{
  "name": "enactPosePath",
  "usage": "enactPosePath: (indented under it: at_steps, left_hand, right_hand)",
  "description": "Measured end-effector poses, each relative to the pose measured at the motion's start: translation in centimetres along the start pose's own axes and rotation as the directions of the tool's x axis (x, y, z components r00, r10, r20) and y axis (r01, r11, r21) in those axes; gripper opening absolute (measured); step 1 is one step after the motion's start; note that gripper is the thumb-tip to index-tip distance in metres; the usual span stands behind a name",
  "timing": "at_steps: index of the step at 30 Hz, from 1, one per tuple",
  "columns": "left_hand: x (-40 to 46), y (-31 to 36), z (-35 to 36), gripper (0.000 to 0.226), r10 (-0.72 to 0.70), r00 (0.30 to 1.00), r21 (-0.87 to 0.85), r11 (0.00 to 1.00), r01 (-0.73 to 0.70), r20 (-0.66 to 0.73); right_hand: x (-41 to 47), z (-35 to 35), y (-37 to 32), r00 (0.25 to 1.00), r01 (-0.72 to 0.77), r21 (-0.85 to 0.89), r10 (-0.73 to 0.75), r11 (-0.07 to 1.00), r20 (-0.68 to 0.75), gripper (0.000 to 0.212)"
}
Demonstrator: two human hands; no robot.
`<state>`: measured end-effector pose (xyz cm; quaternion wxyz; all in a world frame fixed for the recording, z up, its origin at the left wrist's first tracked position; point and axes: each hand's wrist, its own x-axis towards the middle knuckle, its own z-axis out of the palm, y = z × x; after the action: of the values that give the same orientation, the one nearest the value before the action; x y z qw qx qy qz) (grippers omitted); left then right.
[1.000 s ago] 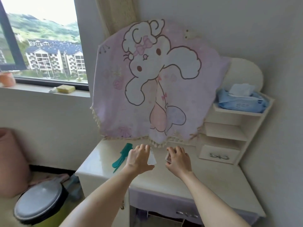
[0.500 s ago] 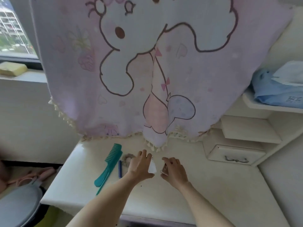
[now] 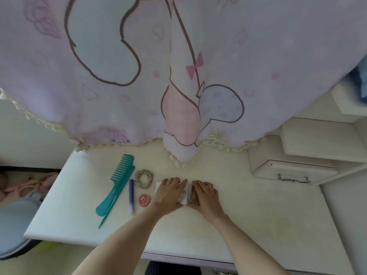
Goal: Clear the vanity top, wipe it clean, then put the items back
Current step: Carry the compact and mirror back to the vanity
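On the cream vanity top my left hand holds a small white box down against the surface. Right beside it, my right hand grips a small dark brown case, which touches the box. Most of both items is hidden under my fingers. To the left lie a teal wide-tooth comb, a thin teal tail comb, a blue tube, a grey-green scrunchie and a round red tin.
A pink cartoon cloth hangs down to the back of the top. A cream drawer and shelf unit stands at the right rear. A grey-lidded bin sits on the floor at left.
My head has moved in and tilted down over the top. Both hands have lowered the white box and the brown case from mid-air onto the surface, next to the scrunchie and red tin.
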<state>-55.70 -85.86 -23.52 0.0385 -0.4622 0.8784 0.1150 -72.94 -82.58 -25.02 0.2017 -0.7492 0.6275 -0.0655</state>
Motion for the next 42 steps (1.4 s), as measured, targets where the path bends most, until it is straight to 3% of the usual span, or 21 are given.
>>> enactPosePath:
  at_steps: [9, 15, 19, 24, 28, 31, 33, 37, 39, 40, 42]
  left_hand:
    - [0.0, -0.2, 0.7, 0.076, 0.066, 0.996, 0.031, 0.997, -0.064, -0.056]
    - [-0.6, -0.3, 0.5, 0.095, 0.005, 0.995, 0.008, 1.000, -0.006, 0.097]
    - [-0.4, 0.0, -0.4, 0.097, 0.015, 0.989, 0.048, 0.999, -0.022, 0.145]
    - [1.2, 1.4, -2.5, 0.083, 0.134, 0.990, 0.089, 0.986, -0.138, 0.052]
    - [3.6, 4.3, -4.0, 0.074, 0.273, 0.962, 0.113, 0.955, -0.273, 0.011]
    - [5.3, 7.8, -5.1, 0.074, 0.410, 0.911, 0.162, 0.896, -0.413, 0.052]
    - [5.8, 10.9, -6.5, 0.072, 0.522, 0.851, 0.220, 0.825, -0.520, 0.055]
    - [4.7, 18.9, -9.5, 0.071, 0.737, 0.674, 0.280, 0.638, -0.717, 0.048]
    - [3.1, 22.8, -11.0, 0.070, 0.813, 0.582, 0.300, 0.554, -0.776, 0.004]
    - [1.5, 25.6, -11.6, 0.070, 0.862, 0.507, 0.312, 0.483, -0.818, -0.007]
    - [-0.4, 28.6, -12.8, 0.069, 0.899, 0.438, 0.348, 0.416, -0.840, -0.019]
  right_hand:
    - [-0.4, 0.6, 0.6, 0.995, 0.088, -0.020, -0.089, 0.996, -0.048, 0.065]
    - [-0.5, 0.5, 0.1, 0.998, 0.069, -0.063, -0.068, 0.996, 0.013, 0.067]
    - [-1.0, -0.4, 0.3, 0.997, 0.068, -0.062, -0.065, 0.996, 0.036, 0.083]
    - [-2.3, -2.8, 1.8, 0.997, -0.006, -0.136, -0.005, 0.991, -0.080, 0.082]
    - [-4.9, -4.7, 3.4, 0.968, -0.218, -0.189, 0.187, 0.958, -0.168, 0.077]
    - [-8.3, -5.8, 4.0, 0.888, -0.422, -0.177, 0.366, 0.889, -0.278, 0.062]
    - [-11.0, -6.9, 3.8, 0.794, -0.570, -0.135, 0.501, 0.810, -0.343, 0.059]
    - [-18.6, -9.3, 2.6, 0.514, -0.818, -0.040, 0.698, 0.574, -0.498, 0.059]
    - [-22.7, -10.5, 1.5, 0.349, -0.902, 0.016, 0.750, 0.432, -0.562, 0.059]
    - [-26.0, -10.9, 0.5, 0.230, -0.938, 0.082, 0.782, 0.337, -0.579, 0.059]
    - [-29.3, -12.5, -1.0, 0.134, -0.947, 0.158, 0.791, 0.280, -0.596, 0.058]
